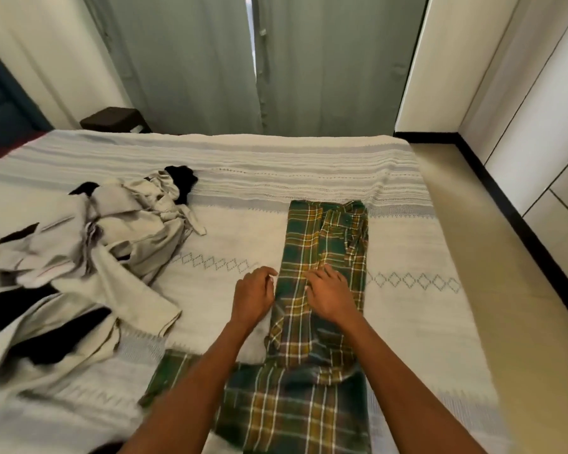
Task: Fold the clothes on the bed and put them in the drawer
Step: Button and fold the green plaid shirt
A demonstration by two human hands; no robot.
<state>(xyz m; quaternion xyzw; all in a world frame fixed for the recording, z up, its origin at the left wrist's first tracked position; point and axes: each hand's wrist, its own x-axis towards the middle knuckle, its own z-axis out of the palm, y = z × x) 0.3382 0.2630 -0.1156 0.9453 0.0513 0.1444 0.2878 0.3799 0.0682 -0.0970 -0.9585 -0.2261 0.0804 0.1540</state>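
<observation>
No readable text, label, brand, number or sign appears anywhere in this view.

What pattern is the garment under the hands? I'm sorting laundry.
Green, yellow and white plaid garment, head view.

Home bedroom: bed [309, 165] with woven white coverlet across centre frame; grey-green curtains [259, 60] at top; white built-in wardrobe [538, 109] at right edge.
</observation>
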